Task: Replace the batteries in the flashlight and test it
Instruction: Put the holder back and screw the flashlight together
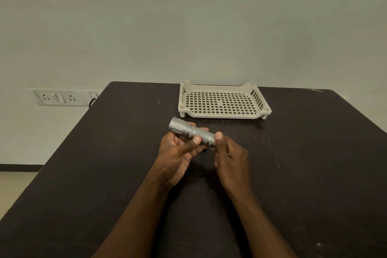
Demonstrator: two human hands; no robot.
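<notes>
Fingers of both hands curl round a silver flashlight (pixel 191 131): left hand (pixel 178 153) at its head, right hand (pixel 231 156) at its tail, above the table's (pixel 104 163) middle, near a cream tray (pixel 224 100).

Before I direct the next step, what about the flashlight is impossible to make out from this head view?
- Tail end of the silver metal flashlight: covered by the right hand.
- Batteries: none visible.
- Lens: faces away from the camera.
- Underside: hidden by the left hand.

Dark table (pixel 83 174) bearing perforated cream tray (pixel 224 116)
</notes>
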